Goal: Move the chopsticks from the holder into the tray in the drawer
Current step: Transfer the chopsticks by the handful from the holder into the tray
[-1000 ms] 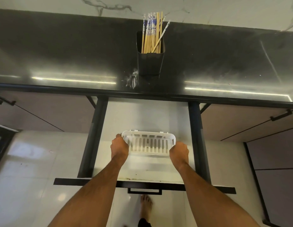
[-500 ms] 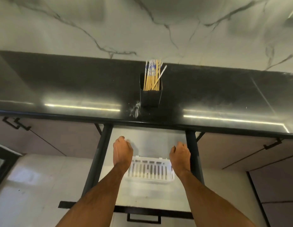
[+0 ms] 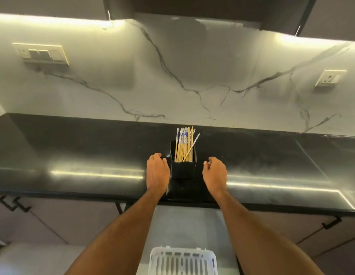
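A black square holder stands on the dark countertop, full of several wooden chopsticks with blue-and-white tops. My left hand hovers just left of the holder, fingers loosely apart and empty. On the other side, a little apart from it, my right hand is curled loosely around nothing. Below, a white slotted plastic tray lies empty in the open drawer.
The glossy black countertop runs the full width, backed by a white marble wall with a switch panel and a socket. Closed cabinet fronts with black handles flank the drawer.
Both hands let go of the white tray and rose from the drawer to either side of the holder. The view tilted upward.
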Demonstrator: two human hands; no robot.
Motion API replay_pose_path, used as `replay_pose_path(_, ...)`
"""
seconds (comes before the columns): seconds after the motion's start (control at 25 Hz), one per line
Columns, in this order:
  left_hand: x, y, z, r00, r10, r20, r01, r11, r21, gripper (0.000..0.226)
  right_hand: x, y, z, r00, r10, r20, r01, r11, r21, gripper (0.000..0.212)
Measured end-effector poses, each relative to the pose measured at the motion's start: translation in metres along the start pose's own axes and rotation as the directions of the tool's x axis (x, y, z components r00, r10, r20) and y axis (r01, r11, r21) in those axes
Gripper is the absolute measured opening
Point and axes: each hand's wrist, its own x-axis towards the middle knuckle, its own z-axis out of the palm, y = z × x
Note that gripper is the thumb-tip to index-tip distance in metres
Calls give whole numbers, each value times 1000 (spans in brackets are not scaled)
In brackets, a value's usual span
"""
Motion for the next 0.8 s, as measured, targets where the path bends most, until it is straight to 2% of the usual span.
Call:
replay_pose_path(0.2,67,9,23,998,-26,61,31,996,-82,34,54,-33,18,996,80,38,-83,992,91,36)
replay_pose_path(0.44,117,11,63,987,-41,158,48,998,-45,20,110,-34,54,972,200,119,-215,969,121,51)
replay_pose_path(0.52,131,11,75,984,-29,174,39,998,-54,20,123,-33,63,967,209,145,-230,963,144,47)
replay_pose_path(0.64,149,11,90,980,-21,199,38,996,-78,16,143,-30,79,971,197,138,-218,961,167,24)
replay_pose_path(0.8,161,11,95,976,16,218,9,994,-113,26,144,-34,89,984,139,110,-158,970,184,16)
